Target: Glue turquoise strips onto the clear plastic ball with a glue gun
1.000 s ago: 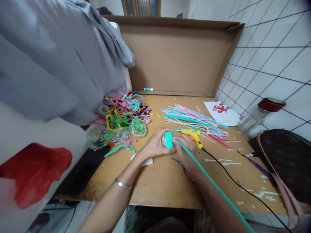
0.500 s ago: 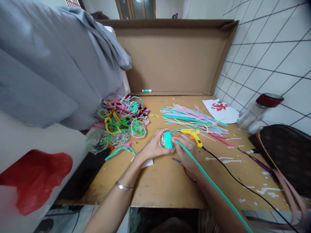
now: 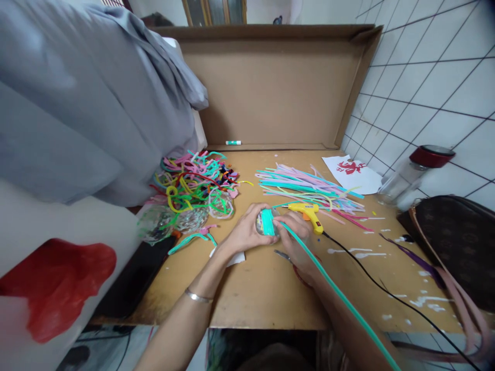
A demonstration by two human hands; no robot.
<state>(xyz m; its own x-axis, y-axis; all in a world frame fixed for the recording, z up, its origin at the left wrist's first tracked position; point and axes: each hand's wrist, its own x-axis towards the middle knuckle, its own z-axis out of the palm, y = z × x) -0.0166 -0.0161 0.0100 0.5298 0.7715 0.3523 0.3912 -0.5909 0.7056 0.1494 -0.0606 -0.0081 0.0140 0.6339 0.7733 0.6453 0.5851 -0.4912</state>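
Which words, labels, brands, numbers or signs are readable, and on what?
No text is legible.
Yellow plastic glue gun: label markings too small.
Green-and-white cylindrical stick: label too small.
White paper sheet with red figure: small red mark, too blurred.
Brown patterned bag: motifs too blurred.
Clear round item with teal band: nothing readable.

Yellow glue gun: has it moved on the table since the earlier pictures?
No: the yellow glue gun keeps the same place against the white smears on the table; the whole scene's slight shift looks like camera motion.
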